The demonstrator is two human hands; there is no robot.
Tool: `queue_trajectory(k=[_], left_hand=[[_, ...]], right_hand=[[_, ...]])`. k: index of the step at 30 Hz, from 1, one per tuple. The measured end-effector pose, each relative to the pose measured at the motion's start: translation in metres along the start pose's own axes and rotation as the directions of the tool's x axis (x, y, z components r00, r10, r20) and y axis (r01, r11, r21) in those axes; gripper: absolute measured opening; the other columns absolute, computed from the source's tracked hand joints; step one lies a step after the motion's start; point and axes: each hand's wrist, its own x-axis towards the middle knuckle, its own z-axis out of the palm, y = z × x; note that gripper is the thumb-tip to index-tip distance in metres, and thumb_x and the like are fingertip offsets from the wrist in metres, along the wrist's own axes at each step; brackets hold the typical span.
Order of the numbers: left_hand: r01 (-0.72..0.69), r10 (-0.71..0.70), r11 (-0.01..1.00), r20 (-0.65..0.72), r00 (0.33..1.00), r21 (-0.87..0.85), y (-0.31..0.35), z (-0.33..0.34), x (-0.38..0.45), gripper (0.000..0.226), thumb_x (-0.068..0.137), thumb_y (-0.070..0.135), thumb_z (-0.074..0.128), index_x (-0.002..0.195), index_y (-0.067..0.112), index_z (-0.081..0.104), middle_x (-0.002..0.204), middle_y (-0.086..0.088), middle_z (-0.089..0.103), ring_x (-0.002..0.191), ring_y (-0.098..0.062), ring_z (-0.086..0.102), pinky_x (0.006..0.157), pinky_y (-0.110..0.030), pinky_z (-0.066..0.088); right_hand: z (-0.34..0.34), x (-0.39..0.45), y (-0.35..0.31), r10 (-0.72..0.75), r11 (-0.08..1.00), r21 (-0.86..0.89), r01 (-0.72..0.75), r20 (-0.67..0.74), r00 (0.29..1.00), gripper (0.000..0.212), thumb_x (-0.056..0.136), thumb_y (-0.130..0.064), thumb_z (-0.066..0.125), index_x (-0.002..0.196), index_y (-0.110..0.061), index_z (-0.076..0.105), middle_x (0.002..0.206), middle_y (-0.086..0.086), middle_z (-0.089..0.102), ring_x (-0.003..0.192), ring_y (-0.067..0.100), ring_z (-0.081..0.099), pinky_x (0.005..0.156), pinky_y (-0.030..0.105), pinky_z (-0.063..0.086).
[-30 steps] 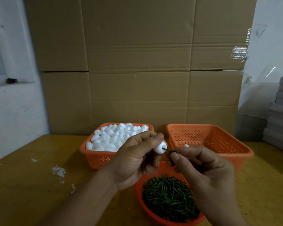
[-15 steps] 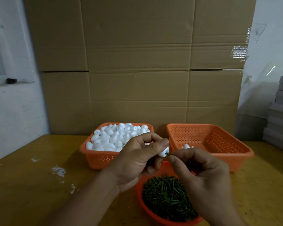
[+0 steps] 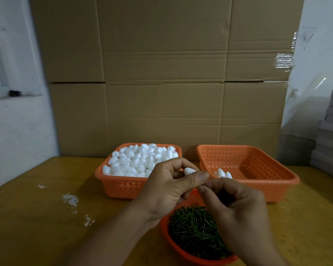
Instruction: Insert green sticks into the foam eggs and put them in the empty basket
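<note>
We pinch a foam egg [image 3: 189, 171] in our left hand [image 3: 166, 191] at frame centre, right hand [image 3: 234, 206] fingertips closed against it, stick hidden; few finished eggs [image 3: 223, 173] lie in the right basket [image 3: 267, 184], the left basket [image 3: 121, 186] remains heaped

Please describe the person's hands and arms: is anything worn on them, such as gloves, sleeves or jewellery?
Both hands, left and right, are bare: no gloves, rings, watch or bracelets show. Both forearms are uncovered as far as the frame's lower edge, with no sleeve in view.

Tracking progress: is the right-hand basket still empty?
No. The right basket holds a few foam eggs near its front-left corner; otherwise bare.
</note>
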Motion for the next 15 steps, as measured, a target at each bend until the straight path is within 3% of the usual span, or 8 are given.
queue_trajectory(k=[2, 3, 4, 5, 6, 8, 11, 15], left_hand=[[0.002, -0.002, 1.000, -0.005, 1.000, 0.017, -0.0004, 0.0001, -0.0004, 0.021, 0.073, 0.038, 0.081, 0.080, 0.020, 0.071, 0.052, 0.003, 0.050, 0.045, -0.005, 0.044, 0.043, -0.016, 0.035], [0.002, -0.001, 1.000, -0.007, 1.000, 0.027, -0.0008, 0.0002, -0.0004, 0.020, 0.073, 0.039, 0.081, 0.078, 0.022, 0.071, 0.052, 0.003, 0.051, 0.046, -0.006, 0.045, 0.043, -0.016, 0.035], [-0.001, 0.001, 0.999, -0.008, 1.000, 0.033, -0.0011, 0.0003, -0.0003, 0.019, 0.074, 0.040, 0.080, 0.076, 0.024, 0.071, 0.052, 0.003, 0.051, 0.047, -0.006, 0.045, 0.044, -0.016, 0.036], [-0.003, 0.003, 0.999, -0.007, 1.000, 0.034, -0.0009, 0.0004, 0.0000, 0.017, 0.075, 0.041, 0.079, 0.075, 0.025, 0.071, 0.052, 0.003, 0.051, 0.047, -0.006, 0.046, 0.044, -0.016, 0.036], [-0.005, 0.005, 0.999, -0.002, 1.000, 0.033, -0.0002, 0.0000, 0.0004, 0.016, 0.076, 0.040, 0.079, 0.074, 0.027, 0.071, 0.052, 0.003, 0.051, 0.047, -0.006, 0.046, 0.044, -0.016, 0.036], [-0.012, 0.011, 0.999, 0.029, 1.000, 0.031, 0.0018, -0.0016, 0.0009, 0.014, 0.081, 0.038, 0.079, 0.074, 0.027, 0.072, 0.055, 0.005, 0.054, 0.049, -0.004, 0.047, 0.046, -0.015, 0.037], [-0.014, 0.013, 1.000, 0.093, 0.996, 0.003, 0.0043, -0.0040, 0.0001, 0.009, 0.086, 0.030, 0.076, 0.086, 0.021, 0.076, 0.061, 0.004, 0.056, 0.056, -0.005, 0.049, 0.051, -0.017, 0.039], [-0.012, 0.010, 1.000, 0.098, 0.995, 0.016, 0.0040, -0.0052, 0.0001, 0.015, 0.087, 0.025, 0.073, 0.096, 0.014, 0.077, 0.065, 0.001, 0.053, 0.058, -0.010, 0.045, 0.053, -0.019, 0.038]], right_hand=[[0.0006, 0.0006, -0.0005, 0.020, 0.999, 0.038, -0.021, 0.017, 1.000, 0.020, 0.082, -0.011, 0.079, 0.074, -0.029, 0.077, 0.061, -0.007, 0.071, 0.049, 0.004, 0.060, 0.049, 0.008, 0.044], [0.0009, 0.0008, -0.0014, 0.030, 0.998, 0.056, -0.031, 0.026, 0.999, 0.020, 0.082, -0.010, 0.078, 0.074, -0.028, 0.077, 0.064, -0.008, 0.072, 0.053, 0.002, 0.062, 0.052, 0.004, 0.035], [0.0010, 0.0009, -0.0017, 0.038, 0.997, 0.070, -0.040, 0.029, 0.999, 0.020, 0.082, -0.009, 0.078, 0.072, -0.027, 0.078, 0.067, -0.008, 0.074, 0.059, 0.001, 0.064, 0.066, 0.008, 0.052], [0.0013, 0.0012, -0.0022, 0.054, 0.994, 0.089, -0.056, 0.026, 0.998, 0.020, 0.082, -0.008, 0.078, 0.072, -0.026, 0.078, 0.070, -0.007, 0.076, 0.062, 0.001, 0.066, 0.090, 0.006, 0.036], [0.0016, 0.0016, -0.0028, 0.071, 0.991, 0.113, -0.073, 0.023, 0.997, 0.020, 0.082, -0.007, 0.078, 0.072, -0.025, 0.079, 0.070, -0.006, 0.076, 0.062, 0.003, 0.068, 0.091, 0.007, 0.040], [0.0015, 0.0026, -0.0053, 0.104, 0.978, 0.181, -0.107, 0.023, 0.994, 0.023, 0.083, -0.005, 0.076, 0.076, -0.027, 0.080, 0.068, -0.003, 0.076, 0.060, 0.010, 0.071, 0.068, 0.006, 0.052], [-0.0003, 0.0042, -0.0053, 0.145, 0.958, 0.251, -0.140, -0.004, 0.989, 0.017, 0.080, -0.009, 0.077, 0.077, -0.026, 0.080, 0.064, 0.002, 0.074, 0.053, 0.006, 0.064, 0.064, 0.002, 0.046], [-0.0026, 0.0055, -0.0062, 0.204, 0.928, 0.313, -0.200, 0.022, 0.979, 0.010, 0.071, -0.028, 0.074, 0.078, -0.026, 0.081, 0.061, 0.007, 0.070, 0.047, 0.000, 0.054, 0.049, 0.012, 0.043]])
